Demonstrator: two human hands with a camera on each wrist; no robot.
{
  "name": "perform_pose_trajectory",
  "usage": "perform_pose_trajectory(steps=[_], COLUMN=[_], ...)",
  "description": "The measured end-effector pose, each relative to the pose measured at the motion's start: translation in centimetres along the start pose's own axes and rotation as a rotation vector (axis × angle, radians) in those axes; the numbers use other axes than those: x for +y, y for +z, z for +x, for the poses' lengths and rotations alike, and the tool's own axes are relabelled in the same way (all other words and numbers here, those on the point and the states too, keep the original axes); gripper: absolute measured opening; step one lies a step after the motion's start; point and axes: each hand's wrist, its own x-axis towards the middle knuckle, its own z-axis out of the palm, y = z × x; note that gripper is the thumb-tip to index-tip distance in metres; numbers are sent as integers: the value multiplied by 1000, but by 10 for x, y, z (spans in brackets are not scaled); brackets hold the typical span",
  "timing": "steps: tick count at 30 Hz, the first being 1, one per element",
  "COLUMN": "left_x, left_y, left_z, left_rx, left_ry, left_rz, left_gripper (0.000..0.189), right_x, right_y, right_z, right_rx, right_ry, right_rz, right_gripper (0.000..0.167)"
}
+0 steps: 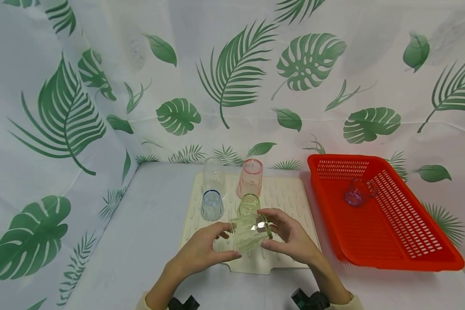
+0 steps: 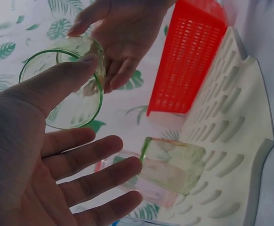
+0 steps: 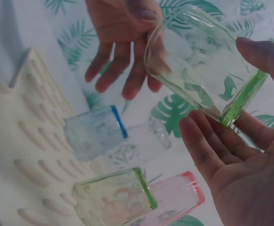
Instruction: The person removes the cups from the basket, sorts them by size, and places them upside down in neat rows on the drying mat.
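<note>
A pale green drinking glass [image 1: 249, 234] lies sideways in the air above the front of the cream ridged board [image 1: 290, 193]. My right hand [image 1: 288, 236] pinches its end with the thick green band, thumb on one side and fingers on the other. At the opposite end is my left hand [image 1: 205, 249], its thumb overlapping the glass in the left wrist view and its fingers spread, fairly straight. Just behind stands another green glass [image 1: 249, 201] on the board, with a blue-rimmed glass [image 1: 212, 206] to its left. A clear glass [image 1: 214, 172] and a pink glass [image 1: 250, 178] stand farther back.
A red perforated basket [image 1: 333, 241] sits right of the board, with a purple-tinted glass [image 1: 357, 193] inside. Behind the table hangs a white leaf-print cloth [image 1: 252, 129]. The white tabletop [image 1: 139, 241] extends left of the board.
</note>
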Motion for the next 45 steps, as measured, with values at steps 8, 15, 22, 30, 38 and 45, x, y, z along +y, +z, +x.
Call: perform_pose_trajectory(steps=[8, 15, 22, 30, 38, 45], left_x=[-3, -14, -27, -46, -62, -69], left_y=[-4, -14, -18, -10, 1, 9], left_z=[-7, -17, -26, -39, -45, -50], left_rx=[73, 213, 294, 323, 272, 232], left_ry=[38, 46, -38, -163, -294, -336], left_rz=[-31, -18, 34, 72, 153, 231], left_gripper=[65, 59, 63, 76, 91, 98], right_x=[-7, -9, -10, -6, 8, 21], right_y=[-1, -2, 6, 22, 44, 64], right_z=[-2, -1, 3, 14, 30, 40], right_rx=[-4, -1, 22, 9, -12, -24], right_ry=[-8, -38, -62, -55, -66, -56], right_rz=[-34, -88, -192, -361, -421, -424], right_gripper=[65, 65, 68, 68, 73, 70])
